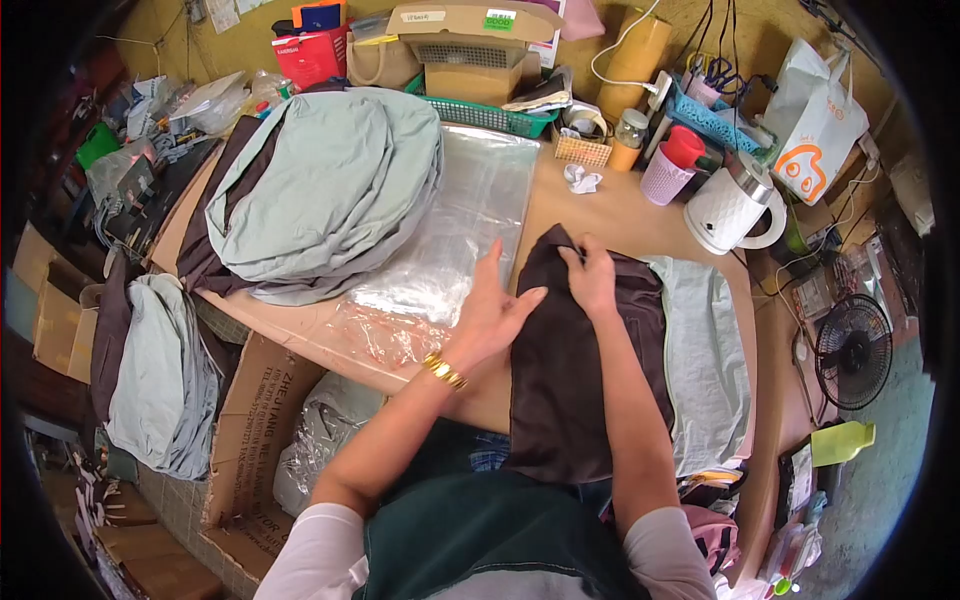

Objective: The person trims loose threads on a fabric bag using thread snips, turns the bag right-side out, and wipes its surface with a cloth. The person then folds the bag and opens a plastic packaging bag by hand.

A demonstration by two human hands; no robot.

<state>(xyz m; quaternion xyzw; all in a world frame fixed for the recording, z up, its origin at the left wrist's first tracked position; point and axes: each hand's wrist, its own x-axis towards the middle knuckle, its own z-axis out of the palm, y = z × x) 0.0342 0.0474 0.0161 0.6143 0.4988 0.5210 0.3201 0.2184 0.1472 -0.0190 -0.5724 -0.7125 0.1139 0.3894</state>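
A dark brown folded cloth [590, 370] lies at the table's front edge, its lower end hanging over toward my lap. Its top corner is pinched between the thumb and fingers of my right hand [592, 272]. My left hand [492, 312], with a gold watch [444, 370] on the wrist, hovers beside the cloth's left edge; its fingers are spread and hold nothing. Under and behind that hand are clear plastic bags [470, 190] in a flat stack. A pale grey-green cloth [705, 360] extends from the brown cloth's right side.
A tall pile of grey-green and brown cloth pieces [330, 190] sits at the left. At the back right stand a white kettle [725, 205], a pink cup [665, 175] and a green basket [490, 118]. Below the left edge is an open cardboard box [250, 440]. A black fan [853, 350] is far right.
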